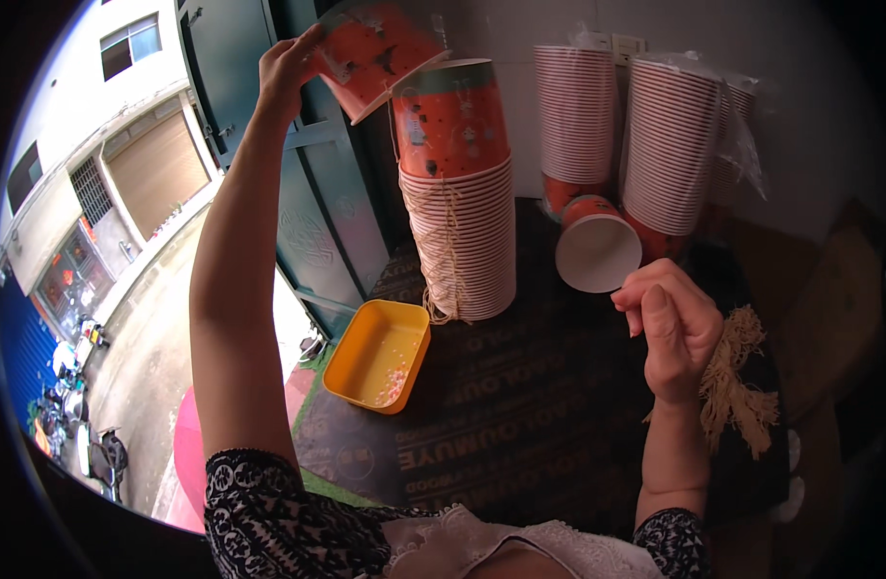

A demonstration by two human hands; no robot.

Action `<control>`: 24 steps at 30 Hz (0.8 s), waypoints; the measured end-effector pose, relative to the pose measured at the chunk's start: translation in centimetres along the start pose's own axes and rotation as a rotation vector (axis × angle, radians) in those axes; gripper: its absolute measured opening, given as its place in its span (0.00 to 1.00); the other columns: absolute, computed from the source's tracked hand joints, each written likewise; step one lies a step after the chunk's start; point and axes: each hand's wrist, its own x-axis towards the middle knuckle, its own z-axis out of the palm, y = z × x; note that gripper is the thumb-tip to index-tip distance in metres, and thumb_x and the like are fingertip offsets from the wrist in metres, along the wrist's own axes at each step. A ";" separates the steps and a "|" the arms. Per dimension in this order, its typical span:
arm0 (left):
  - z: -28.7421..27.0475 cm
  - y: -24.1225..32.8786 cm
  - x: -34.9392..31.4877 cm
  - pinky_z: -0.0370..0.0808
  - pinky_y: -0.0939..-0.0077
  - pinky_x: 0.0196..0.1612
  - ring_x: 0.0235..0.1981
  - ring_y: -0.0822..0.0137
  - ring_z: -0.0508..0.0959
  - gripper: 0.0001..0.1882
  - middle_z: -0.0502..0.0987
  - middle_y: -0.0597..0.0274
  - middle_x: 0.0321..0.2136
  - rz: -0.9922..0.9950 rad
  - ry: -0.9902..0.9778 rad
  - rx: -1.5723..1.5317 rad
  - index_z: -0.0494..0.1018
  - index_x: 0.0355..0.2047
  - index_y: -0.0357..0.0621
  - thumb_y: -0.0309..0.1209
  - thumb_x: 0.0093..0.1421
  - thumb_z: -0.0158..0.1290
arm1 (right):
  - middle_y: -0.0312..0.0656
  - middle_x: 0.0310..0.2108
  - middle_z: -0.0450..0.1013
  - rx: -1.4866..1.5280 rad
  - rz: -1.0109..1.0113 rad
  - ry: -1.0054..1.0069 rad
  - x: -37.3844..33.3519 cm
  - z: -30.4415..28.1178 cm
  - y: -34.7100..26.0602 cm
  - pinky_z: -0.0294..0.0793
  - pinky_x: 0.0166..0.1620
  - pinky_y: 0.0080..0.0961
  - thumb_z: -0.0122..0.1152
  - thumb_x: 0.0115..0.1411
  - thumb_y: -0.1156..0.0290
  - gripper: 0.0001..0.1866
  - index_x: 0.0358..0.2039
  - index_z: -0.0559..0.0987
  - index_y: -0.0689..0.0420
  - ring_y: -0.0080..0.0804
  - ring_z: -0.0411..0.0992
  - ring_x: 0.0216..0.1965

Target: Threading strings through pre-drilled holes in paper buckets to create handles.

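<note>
My left hand (286, 69) is raised at the upper left, its fingers closed on a red-orange patterned paper cup (380, 53). That cup is tilted beside the top of a tall stack of nested upside-down paper cups (477, 241). Thin cream strings (443, 232) hang down the stack's left side. Over the right of the table my right hand (672, 328) is closed with thumb and fingers pinched; what it holds, if anything, is too small to make out. Just beyond it a paper cup (597, 256) lies on its side, its white inside facing me.
A yellow tray (375, 357) with small pink and white beads stands left on the dark table (501, 415). Cream strings (737, 386) lie bundled at the right. Plastic-wrapped cup stacks (573, 116) stand at the back, near the wall. A green metal door (317, 193) borders the left.
</note>
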 end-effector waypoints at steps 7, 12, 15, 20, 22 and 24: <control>3.1 0.4 0.8 0.76 0.73 0.43 0.37 0.66 0.79 0.27 0.78 0.54 0.35 0.035 -0.140 0.038 0.75 0.41 0.33 0.48 0.58 0.59 | 0.40 0.24 0.74 -0.041 0.008 0.000 -0.1 -0.3 0.2 0.71 0.28 0.15 0.52 0.64 0.76 0.12 0.25 0.78 0.67 0.22 0.71 0.24; 3.6 0.3 2.2 0.75 0.71 0.46 0.38 0.65 0.79 0.27 0.78 0.54 0.36 0.066 -0.266 0.103 0.75 0.43 0.34 0.50 0.59 0.57 | 0.40 0.24 0.74 -0.045 0.020 -0.014 -0.1 -0.1 0.2 0.71 0.28 0.16 0.52 0.63 0.77 0.10 0.27 0.79 0.68 0.22 0.71 0.25; 4.7 0.3 1.5 0.74 0.70 0.47 0.39 0.65 0.79 0.27 0.78 0.55 0.36 0.123 -0.340 0.185 0.75 0.44 0.35 0.50 0.60 0.56 | 0.40 0.24 0.74 -0.047 0.018 -0.027 -0.1 -0.1 0.4 0.70 0.28 0.15 0.52 0.63 0.78 0.10 0.27 0.79 0.68 0.22 0.71 0.24; 4.8 0.2 1.0 0.74 0.70 0.48 0.40 0.66 0.78 0.27 0.78 0.57 0.37 0.141 -0.412 0.231 0.75 0.45 0.37 0.51 0.60 0.56 | 0.40 0.24 0.74 -0.052 0.025 -0.040 -0.1 0.1 0.4 0.70 0.27 0.15 0.51 0.62 0.79 0.10 0.27 0.78 0.68 0.21 0.71 0.24; 4.7 0.0 0.7 0.73 0.71 0.49 0.41 0.66 0.78 0.26 0.78 0.57 0.36 0.139 -0.432 0.246 0.75 0.44 0.37 0.51 0.60 0.56 | 0.40 0.24 0.74 -0.057 0.032 -0.045 -0.1 0.2 0.5 0.70 0.27 0.15 0.51 0.62 0.79 0.10 0.26 0.78 0.68 0.21 0.71 0.24; 5.3 0.2 -0.1 0.73 0.71 0.49 0.41 0.67 0.78 0.26 0.78 0.57 0.36 0.139 -0.448 0.227 0.75 0.43 0.37 0.50 0.60 0.57 | 0.40 0.24 0.74 -0.067 0.030 -0.050 -0.1 0.2 0.6 0.70 0.27 0.15 0.51 0.62 0.79 0.10 0.26 0.78 0.68 0.21 0.71 0.24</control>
